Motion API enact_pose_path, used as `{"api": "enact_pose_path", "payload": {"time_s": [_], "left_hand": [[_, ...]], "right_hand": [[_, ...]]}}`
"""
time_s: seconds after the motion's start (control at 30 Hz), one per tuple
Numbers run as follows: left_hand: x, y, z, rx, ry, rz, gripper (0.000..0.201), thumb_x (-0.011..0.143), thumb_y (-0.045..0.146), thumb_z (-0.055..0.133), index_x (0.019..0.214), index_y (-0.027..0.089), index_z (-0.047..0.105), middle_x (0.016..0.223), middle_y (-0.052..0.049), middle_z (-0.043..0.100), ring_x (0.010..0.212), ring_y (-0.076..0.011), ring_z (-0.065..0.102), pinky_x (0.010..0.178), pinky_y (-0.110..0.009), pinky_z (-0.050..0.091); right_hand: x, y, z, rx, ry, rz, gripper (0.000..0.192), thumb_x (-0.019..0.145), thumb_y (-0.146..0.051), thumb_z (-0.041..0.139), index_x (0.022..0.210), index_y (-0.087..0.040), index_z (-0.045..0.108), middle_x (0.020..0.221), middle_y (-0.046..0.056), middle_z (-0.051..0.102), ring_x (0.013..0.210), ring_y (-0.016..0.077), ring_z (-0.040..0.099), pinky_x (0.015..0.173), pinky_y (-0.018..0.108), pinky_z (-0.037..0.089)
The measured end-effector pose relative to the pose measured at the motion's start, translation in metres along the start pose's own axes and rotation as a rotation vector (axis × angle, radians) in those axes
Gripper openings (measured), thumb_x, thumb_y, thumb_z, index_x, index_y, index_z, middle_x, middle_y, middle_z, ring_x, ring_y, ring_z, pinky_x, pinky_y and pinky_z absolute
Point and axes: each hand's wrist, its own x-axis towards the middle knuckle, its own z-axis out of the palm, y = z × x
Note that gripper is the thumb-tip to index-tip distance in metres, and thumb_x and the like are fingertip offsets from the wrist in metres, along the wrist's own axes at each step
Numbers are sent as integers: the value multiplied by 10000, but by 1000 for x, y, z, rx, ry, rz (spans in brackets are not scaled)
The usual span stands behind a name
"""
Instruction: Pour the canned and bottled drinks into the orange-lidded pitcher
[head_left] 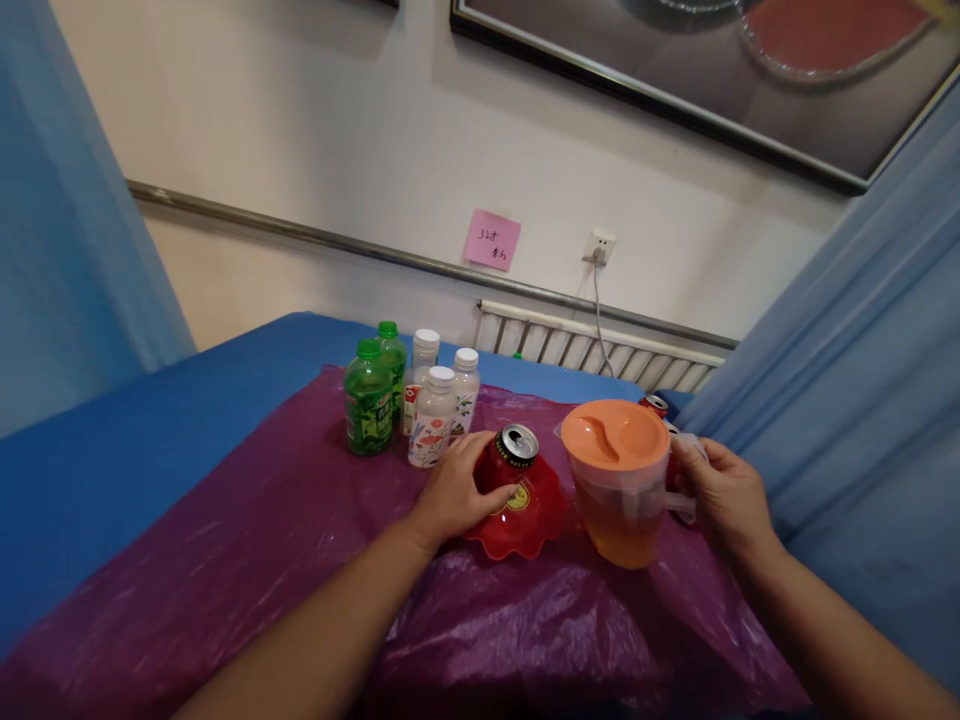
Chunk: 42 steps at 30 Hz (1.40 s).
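Purple plastic sheet [247, 560], thin and crinkled, covers the lower half of the frame, and both bare forearms reach across it from the bottom edge. At centre, the left hand [454, 495] is wrapped around a red can [512, 462], fingers curled on its near side and thumb lying low across the front. The can stands in a red bowl [525, 525] with a scalloped rim and leans slightly; its tab end is up and looks already opened. It is probably light, thin-walled and easy to dent, smooth and a little slippery, so a hold around the middle of the body suits it, and it may spill if tipped.

Just right of the bowl stands a clear jug [622, 490] with an orange lid, holding orange liquid in its lower part. The right hand [724, 495] closes on the handle at the jug's right side. The jug seems stiff plastic, heavier at the bottom, and the handle is the natural grip; the liquid would slosh.

Behind the jug, the tops of two more cans [656, 403] peek out. Further back, left of centre, two green bottles [369, 405] and three white-capped bottles [435, 410] cluster together. Beyond them lies a blue cloth [150, 420], then a radiator [592, 350], a pink note [492, 240] on the wall, and a socket [599, 246] at upper centre.
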Motion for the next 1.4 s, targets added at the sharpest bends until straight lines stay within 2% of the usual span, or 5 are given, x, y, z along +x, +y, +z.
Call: {"api": "enact_pose_path", "payload": {"time_s": [0.23, 0.53, 0.9, 1.17, 1.4], "left_hand": [[2, 6, -3, -17, -54, 29, 637, 717, 366, 848, 1295, 230, 616, 1262, -99, 693, 1178, -319, 632, 1061, -487, 489], [-1, 9, -3, -21, -163, 31, 670, 690, 392, 854, 1293, 227, 613, 1296, -103, 694, 1183, -342, 632, 1057, -507, 444], [-2, 15, -6, -61, -201, 51, 677, 681, 362, 864, 1288, 230, 598, 1294, -77, 699, 1182, -323, 625, 1089, -492, 412], [-3, 14, -6, -77, -216, 54, 697, 658, 339, 878, 1283, 210, 599, 1302, -83, 690, 1194, -320, 614, 1098, -501, 406], [-3, 14, -7, -85, -230, 59, 677, 674, 355, 863, 1287, 228, 605, 1302, -79, 690, 1194, -324, 618, 1089, -507, 407]], "right_hand": [[-2, -26, 3, -63, -76, -6, 544, 608, -655, 877, 550, -190, 599, 468, -26, 534, 381, 89, 403, 334, 222, 329], [-5, -45, 12, -121, -112, 38, 564, 581, -671, 885, 569, -178, 611, 466, -26, 540, 364, 85, 426, 321, 204, 341], [-4, -51, 12, -244, -191, 26, 515, 666, -636, 849, 607, -191, 597, 494, -40, 531, 390, 85, 427, 339, 198, 326], [-6, -61, 16, -321, -191, -31, 535, 643, -657, 839, 565, -195, 580, 493, -32, 515, 420, 91, 420, 358, 205, 335], [-5, -63, 15, -307, -182, -12, 533, 622, -654, 856, 592, -184, 607, 517, -34, 528, 435, 92, 432, 371, 204, 354]]}}
